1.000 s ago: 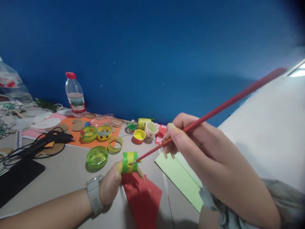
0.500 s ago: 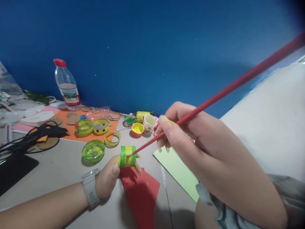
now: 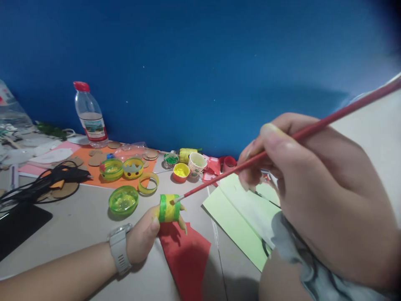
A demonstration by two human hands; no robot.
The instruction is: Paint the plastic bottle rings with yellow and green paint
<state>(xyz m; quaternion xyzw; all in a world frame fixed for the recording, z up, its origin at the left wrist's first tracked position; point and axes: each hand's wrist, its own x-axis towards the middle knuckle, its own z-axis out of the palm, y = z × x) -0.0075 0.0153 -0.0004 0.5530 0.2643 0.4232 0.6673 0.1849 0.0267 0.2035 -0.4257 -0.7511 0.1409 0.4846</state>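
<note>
My left hand holds a short tube with green bands at both ends and yellow between them. Several fingers run inside the tube and poke out at its far end, with the thumb alongside. My right hand pinches a long red-handled paintbrush. The brush's tip meets the tube's yellow band, or hovers just over it; I cannot tell which. Beneath the tube lies a red paper piece. Beyond it stand a cup of yellow paint, a cup of green paint and a pale paper cup.
To the left are a green plastic dish, decorated rings on orange paper, a plain ring, a water bottle, a black tool with a cable and a black phone. Light green paper lies right; a blue wall rises behind.
My right hand has moved to the right, drawing the paintbrush back slightly, and its handle slopes less. The left hand and tube have hardly moved. More of the green paper shows.
</note>
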